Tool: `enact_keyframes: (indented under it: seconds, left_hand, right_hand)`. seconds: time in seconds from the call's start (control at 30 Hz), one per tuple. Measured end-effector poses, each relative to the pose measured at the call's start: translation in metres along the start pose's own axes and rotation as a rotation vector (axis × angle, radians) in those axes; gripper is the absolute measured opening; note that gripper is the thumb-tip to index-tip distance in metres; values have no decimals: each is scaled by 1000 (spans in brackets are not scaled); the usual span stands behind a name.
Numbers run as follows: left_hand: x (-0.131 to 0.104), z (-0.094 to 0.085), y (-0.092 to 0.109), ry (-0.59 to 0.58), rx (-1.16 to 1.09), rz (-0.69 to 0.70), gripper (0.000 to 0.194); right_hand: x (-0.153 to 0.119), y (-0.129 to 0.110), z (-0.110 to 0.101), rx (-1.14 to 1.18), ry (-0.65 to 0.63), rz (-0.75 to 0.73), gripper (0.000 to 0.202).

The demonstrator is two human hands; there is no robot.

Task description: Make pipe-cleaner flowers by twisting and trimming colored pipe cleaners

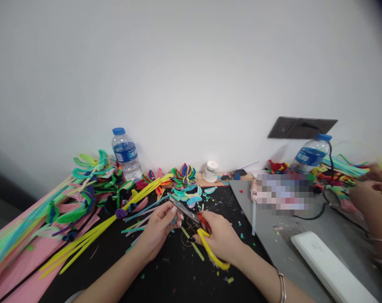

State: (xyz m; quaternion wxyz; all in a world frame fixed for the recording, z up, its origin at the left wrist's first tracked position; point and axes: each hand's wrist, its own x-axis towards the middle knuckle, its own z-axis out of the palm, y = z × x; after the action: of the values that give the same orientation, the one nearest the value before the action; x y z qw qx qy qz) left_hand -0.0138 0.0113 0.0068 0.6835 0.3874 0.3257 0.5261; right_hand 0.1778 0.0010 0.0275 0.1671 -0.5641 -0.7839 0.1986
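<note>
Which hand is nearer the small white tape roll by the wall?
Right. The right hand with the scissors sits almost straight below the tape roll; the left hand lies farther left.

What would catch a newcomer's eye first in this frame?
Bright pipe-cleaner flowers pile up at the left of the black table, with long yellow stems fanning toward the near edge. At centre, the right hand holds yellow-handled scissors against a small piece pinched by the left hand.

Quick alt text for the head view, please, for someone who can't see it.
Right hand works yellow-handled scissors against a small piece pinched in the left hand, over a black mat strewn with pipe cleaners.
</note>
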Motion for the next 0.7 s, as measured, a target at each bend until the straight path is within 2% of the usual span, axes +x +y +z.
enact_keyframes:
  seconds: [0.23, 0.33, 0.4, 0.53, 0.63, 0.7]
  left_hand:
    - [-1, 0, -1, 19, -10, -17, 17]
    - [0, 0, 1, 48, 24, -13, 19]
    - [0, 0, 2, 66, 107, -1, 20]
    - [1, -1, 2, 98, 383, 77, 21]
    - [2, -3, 2, 107, 542, 101, 25]
    - [1, -3, 2, 97, 616, 112, 27]
  right_hand:
    - [0, 4, 4, -6, -23, -10, 26]
    - [3, 8, 2, -55, 46, -19, 24]
    - [8, 13, -2, -127, 117, 40, 26]
    - [18, 27, -15, -283, 228, 260, 28]
    - [23, 40, -21, -323, 212, 378, 20]
    - [25, 48, -22, -313, 177, 384, 21]
